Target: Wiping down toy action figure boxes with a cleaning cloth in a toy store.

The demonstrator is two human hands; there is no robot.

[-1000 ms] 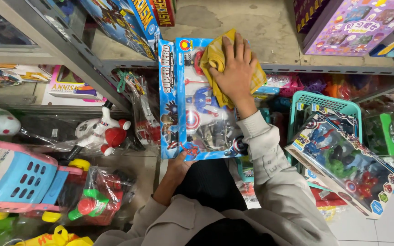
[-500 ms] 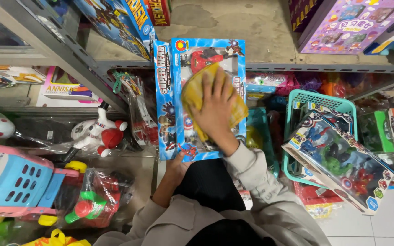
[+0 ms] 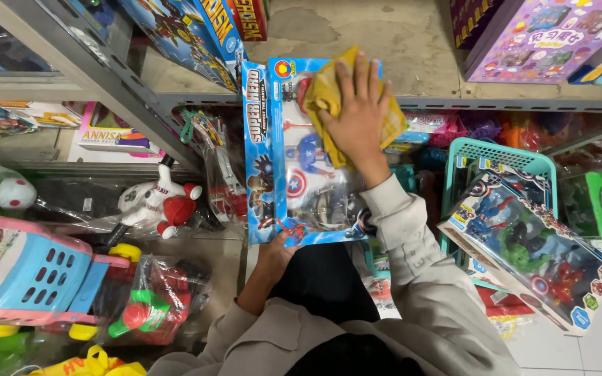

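Toy pack (image 3: 294,174) upright on lap, below shelf edge (image 3: 496,104). L hand (image 3: 273,254) clasps pack's bottom edge. R hand (image 3: 358,115) flat, fingers spread, pressing yellow cloth (image 3: 322,94) on pack's top right. Wiping mid-way by look; lower window unwiped yet.

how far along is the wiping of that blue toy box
In hand: the right hand presses a yellow cloth on the upper part of the blue toy blister pack with clear plastic front, while the left hand props its bottom edge. Which parts are already clean cannot be told. The lower half lies uncovered by the cloth.
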